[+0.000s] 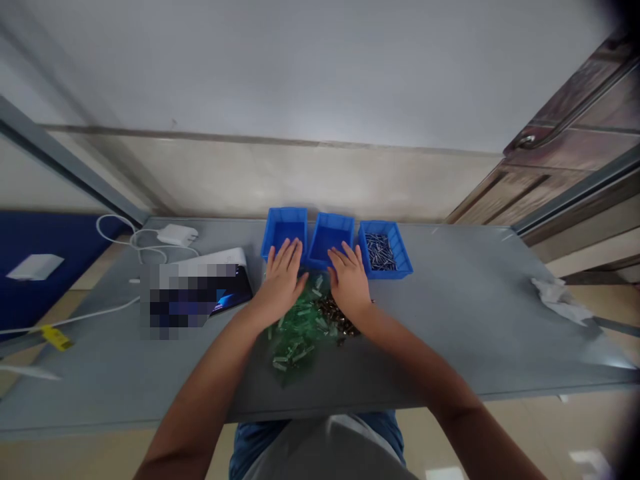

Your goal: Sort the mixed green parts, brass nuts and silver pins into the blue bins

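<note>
Grey worktop [450,320], three blue bins [287,212] along far edge. Left hand [281,280], right hand [350,283] open, empty, at bins' front, just beyond green plastic pieces [297,337] and brass bits [335,315]; metal pins [380,252] in right bin.

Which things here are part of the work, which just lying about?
Work, likely:
left hand, right hand, three blue plastic bins, grey metal pins, green translucent plastic pieces, brown metal pieces

Lying about:
white power adapter, white cable, crumpled white tissue, pixelated tablet-like device
</note>
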Tool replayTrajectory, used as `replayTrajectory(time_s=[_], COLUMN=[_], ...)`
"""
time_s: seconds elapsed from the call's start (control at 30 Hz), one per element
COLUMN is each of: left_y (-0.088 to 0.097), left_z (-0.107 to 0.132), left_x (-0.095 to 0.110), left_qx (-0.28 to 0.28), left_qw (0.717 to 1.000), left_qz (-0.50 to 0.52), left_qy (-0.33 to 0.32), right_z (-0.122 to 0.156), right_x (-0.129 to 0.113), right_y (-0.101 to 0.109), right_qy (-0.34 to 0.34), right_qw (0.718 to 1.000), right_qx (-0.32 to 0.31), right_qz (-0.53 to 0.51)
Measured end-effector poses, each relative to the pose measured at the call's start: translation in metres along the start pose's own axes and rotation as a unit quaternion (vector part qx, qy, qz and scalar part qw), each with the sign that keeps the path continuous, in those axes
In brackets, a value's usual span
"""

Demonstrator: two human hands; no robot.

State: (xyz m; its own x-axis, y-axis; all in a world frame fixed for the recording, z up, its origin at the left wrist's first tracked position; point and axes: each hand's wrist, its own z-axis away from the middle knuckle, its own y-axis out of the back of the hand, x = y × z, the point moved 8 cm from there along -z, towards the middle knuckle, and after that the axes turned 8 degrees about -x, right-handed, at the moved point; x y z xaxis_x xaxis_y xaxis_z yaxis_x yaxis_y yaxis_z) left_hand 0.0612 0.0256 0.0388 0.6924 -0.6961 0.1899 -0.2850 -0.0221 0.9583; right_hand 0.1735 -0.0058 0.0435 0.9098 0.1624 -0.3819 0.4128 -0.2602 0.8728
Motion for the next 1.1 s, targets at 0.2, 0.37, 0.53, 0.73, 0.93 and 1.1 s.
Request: replayTrajectory(time_s=[0.2, 0.37, 0.53, 0.73, 0.93, 1.1], left_y=[-0.026, -0.027, -0.014, 0.004, 0.003, -0.003], left_z=[-0.020, -0.019, -0.016, 0.017, 0.024, -0.001], left_x=[-0.023, -0.016, -0.006, 0.032, 0.048, 0.067], left_qx=[0.008, 0.015, 0.027, -0.030, -0.112, -0.183], left_qw=[1.000, 0.999, 0.998, 0.985, 0.956, 0.920], left_qz=[-0.001, 0.019, 0.057, 0.149, 0.264, 0.344], left_qy=[0.011, -0.022, -0.019, -0.077, -0.066, -0.043], right_z=[-0.004, -0.012, 0.005, 0.049, 0.067, 0.086], right_x=[0.016, 0.023, 0.043, 0.089, 0.105, 0.085], right_y=[-0.004, -0.004, 0.019, 0.035, 0.045, 0.054], right_qy=[0.016, 0.042, -0.032, -0.082, -0.087, -0.041], right_qw=[1.000, 0.999, 0.997, 0.995, 0.996, 0.999], right_qx=[0.008, 0.001, 0.057, 0.010, 0.017, 0.012], right_qz=[-0.003, -0.030, -0.030, 0.052, 0.025, -0.029])
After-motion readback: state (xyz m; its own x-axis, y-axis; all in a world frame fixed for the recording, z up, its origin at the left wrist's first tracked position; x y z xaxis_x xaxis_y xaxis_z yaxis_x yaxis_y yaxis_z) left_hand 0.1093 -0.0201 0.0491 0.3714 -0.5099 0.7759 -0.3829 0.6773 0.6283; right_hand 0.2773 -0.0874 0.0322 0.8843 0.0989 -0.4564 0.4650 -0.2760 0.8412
